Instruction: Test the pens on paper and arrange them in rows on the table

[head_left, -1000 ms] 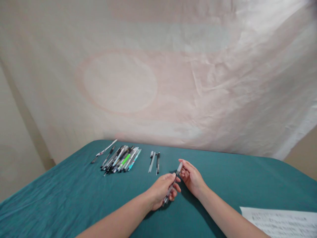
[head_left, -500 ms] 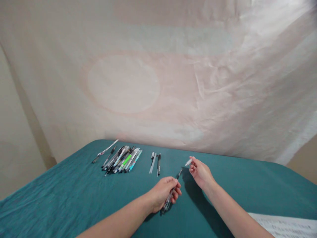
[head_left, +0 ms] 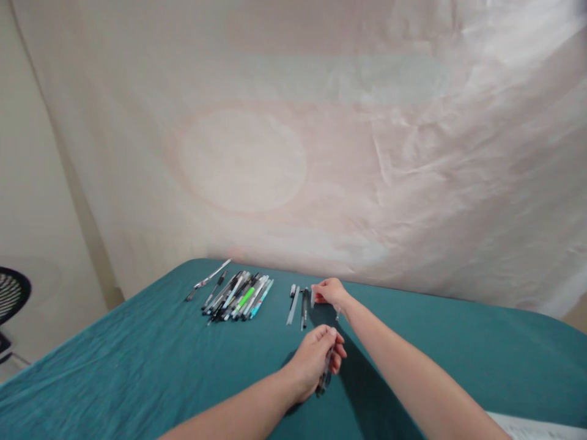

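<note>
My left hand (head_left: 318, 360) is closed round the barrel of an uncapped pen (head_left: 326, 373), held above the teal tablecloth (head_left: 137, 366). My right hand (head_left: 329, 291) reaches forward, pinching a clear pen cap (head_left: 312, 297) just right of two separate pens (head_left: 299, 304) lying side by side. A pile of several pens (head_left: 238, 295) lies further left near the table's far edge.
A pale wrinkled sheet (head_left: 321, 153) hangs behind the table. A white paper (head_left: 541, 428) shows at the bottom right corner. A dark round chair part (head_left: 11, 293) stands at the far left, off the table.
My right hand pulled the cap off the pen and carried it forward and left to the two separate pens. My left hand kept the pen barrel, almost in place.
</note>
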Action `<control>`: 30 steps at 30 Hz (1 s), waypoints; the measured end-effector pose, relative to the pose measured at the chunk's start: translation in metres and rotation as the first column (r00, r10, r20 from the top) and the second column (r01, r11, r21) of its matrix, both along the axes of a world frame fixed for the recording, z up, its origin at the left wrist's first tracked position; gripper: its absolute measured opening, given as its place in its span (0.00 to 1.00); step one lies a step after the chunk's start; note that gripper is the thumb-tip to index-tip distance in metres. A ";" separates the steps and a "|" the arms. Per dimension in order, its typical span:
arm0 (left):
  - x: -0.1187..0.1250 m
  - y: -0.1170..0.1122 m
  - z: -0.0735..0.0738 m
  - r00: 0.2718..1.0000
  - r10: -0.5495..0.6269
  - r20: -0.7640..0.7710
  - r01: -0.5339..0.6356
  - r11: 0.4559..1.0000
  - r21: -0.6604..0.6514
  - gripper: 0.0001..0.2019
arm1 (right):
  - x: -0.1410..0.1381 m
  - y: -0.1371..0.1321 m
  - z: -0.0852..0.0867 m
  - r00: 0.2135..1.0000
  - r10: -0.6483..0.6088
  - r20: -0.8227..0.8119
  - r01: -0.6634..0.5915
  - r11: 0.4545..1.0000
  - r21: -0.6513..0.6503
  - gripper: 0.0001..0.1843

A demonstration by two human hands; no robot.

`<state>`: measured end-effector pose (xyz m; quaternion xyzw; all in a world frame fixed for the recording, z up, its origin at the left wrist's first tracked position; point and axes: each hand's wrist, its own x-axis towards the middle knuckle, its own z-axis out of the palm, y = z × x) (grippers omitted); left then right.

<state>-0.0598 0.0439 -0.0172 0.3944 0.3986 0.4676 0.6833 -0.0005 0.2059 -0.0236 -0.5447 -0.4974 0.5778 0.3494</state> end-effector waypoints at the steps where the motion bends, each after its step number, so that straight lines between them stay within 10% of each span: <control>1: 0.000 0.001 -0.001 1.000 0.006 0.007 -0.006 1.000 0.007 0.14 | -0.004 0.004 -0.002 1.000 0.001 0.027 -0.001 1.000 -0.001 0.09; 12: -0.003 0.004 -0.007 0.995 0.060 0.082 -0.062 0.998 0.022 0.13 | 0.000 0.002 -0.005 0.994 -0.048 -0.098 0.055 0.996 0.066 0.13; 22: -0.003 0.004 -0.002 0.993 0.070 0.096 -0.071 0.997 0.003 0.15 | 0.060 -0.075 0.015 0.888 0.059 -0.455 -0.063 0.998 0.007 0.20; 30: -0.001 0.005 -0.005 0.995 0.076 0.068 -0.076 0.997 -0.001 0.15 | 0.057 -0.117 0.019 0.917 0.221 -0.333 -0.145 0.961 0.237 0.14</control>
